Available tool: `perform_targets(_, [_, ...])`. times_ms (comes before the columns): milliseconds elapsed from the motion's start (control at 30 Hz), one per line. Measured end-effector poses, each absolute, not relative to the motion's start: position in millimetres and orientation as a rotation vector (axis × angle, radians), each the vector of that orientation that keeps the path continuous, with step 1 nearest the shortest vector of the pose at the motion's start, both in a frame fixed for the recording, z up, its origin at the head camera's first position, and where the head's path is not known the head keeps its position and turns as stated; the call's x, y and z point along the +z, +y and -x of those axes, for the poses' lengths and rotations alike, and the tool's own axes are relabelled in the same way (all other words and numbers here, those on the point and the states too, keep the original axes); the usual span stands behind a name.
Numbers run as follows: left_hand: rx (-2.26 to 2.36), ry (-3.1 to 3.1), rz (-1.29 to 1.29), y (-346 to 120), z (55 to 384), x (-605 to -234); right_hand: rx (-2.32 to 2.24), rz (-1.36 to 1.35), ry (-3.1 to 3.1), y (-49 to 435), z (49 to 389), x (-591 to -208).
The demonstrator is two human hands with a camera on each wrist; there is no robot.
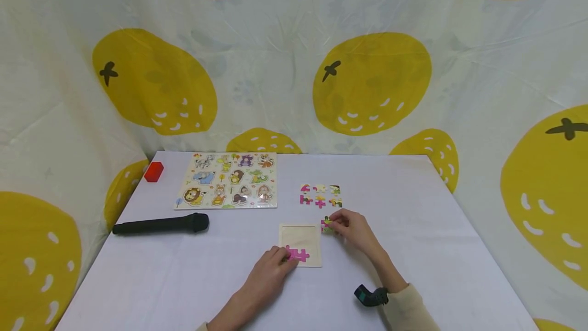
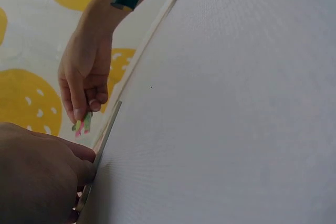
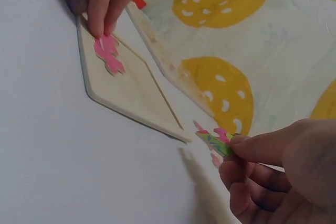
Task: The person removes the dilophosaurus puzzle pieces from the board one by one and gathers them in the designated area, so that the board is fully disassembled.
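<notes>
A square wooden puzzle tray [image 1: 300, 236] lies near the front of the table, with joined pink jigsaw pieces [image 1: 300, 255] along its near side. My left hand [image 1: 271, 272] rests at the tray's near left corner. In the right wrist view its fingertips [image 3: 100, 31] press down on the pink pieces and its thumb lies at the rim. Just beyond the tray's right side, my right hand [image 1: 352, 230] pinches a green and pink jigsaw piece [image 3: 219, 141] between thumb and fingers. That piece also shows in the left wrist view, below the right fingertips.
Several loose jigsaw pieces [image 1: 320, 196] lie in two rows behind the tray. An animal puzzle board [image 1: 229, 183] is at the back left, with a red block [image 1: 153, 172] beside it. A black microphone [image 1: 161, 224] lies at left. Patterned cloth [image 1: 275, 65] hangs behind the table.
</notes>
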State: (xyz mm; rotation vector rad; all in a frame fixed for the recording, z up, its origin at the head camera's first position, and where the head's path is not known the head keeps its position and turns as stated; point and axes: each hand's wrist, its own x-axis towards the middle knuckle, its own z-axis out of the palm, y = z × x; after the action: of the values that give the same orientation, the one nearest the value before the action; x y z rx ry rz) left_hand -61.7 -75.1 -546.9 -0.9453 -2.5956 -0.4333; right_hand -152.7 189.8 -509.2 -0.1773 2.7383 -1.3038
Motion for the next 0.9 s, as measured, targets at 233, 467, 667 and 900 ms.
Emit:
perform_targets(233, [-0.447, -2.593, 0.945, -75, 63, -546, -1.298, 0.037, 2.772, 197, 167, -516])
perform_targets(467, [-0.465, -2.621, 0.947, -75, 62, -544, -1.245, -0.007, 2.855, 206, 176, -525])
perform_targets(667, [-0.463, -2.617, 0.948, -75, 62, -545, -1.243, -0.089, 2.868, 206, 180, -527])
perform_targets(900, [-0.46, -2.615, 0.943, -75, 62, -546, -1.218, -0.147, 2.892, 204, 183, -527])
